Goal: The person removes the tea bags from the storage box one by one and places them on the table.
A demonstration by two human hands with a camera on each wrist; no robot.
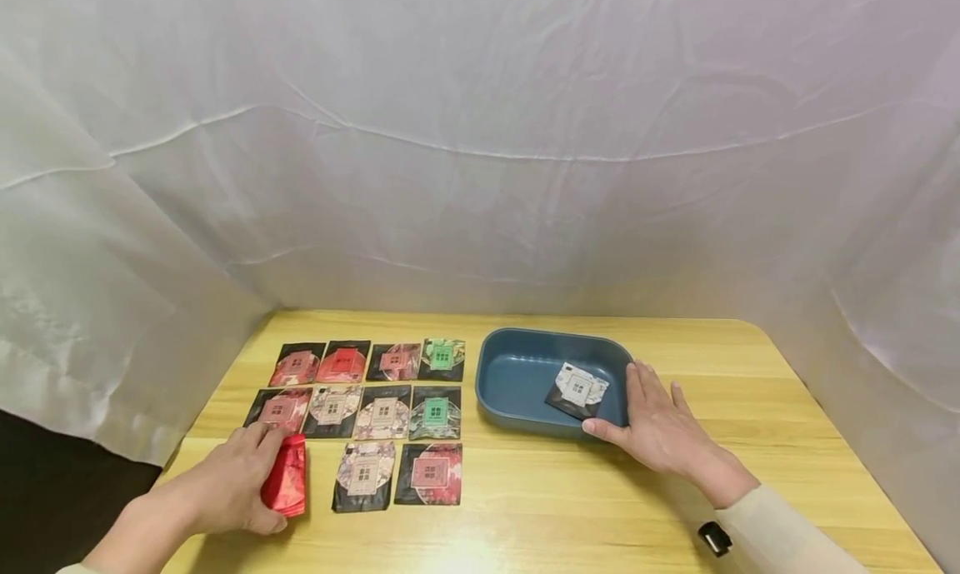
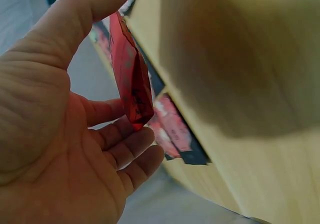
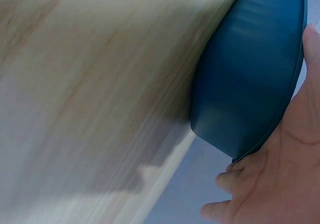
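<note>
My left hand (image 1: 228,481) holds a small red packet (image 1: 287,479) at the left of the table, close to the front row of packets. In the left wrist view the thumb is at one end of the red packet (image 2: 129,71) and the fingertips are at the other. On the right, my right hand (image 1: 663,424) rests along the right end of a blue tray (image 1: 517,382), fingers extended and thumb over the front rim. Inside that tray lies a black packet with a white floral face (image 1: 579,389). The right wrist view has the palm against the tray's rim (image 3: 285,111).
Several flat square packets lie in rows on the wooden table (image 1: 555,507), left of the tray: a green-labelled one (image 1: 437,412), a pink-labelled one (image 1: 429,474) and a pale floral one (image 1: 364,476) among them. White cloth (image 1: 480,207) hangs behind and at both sides.
</note>
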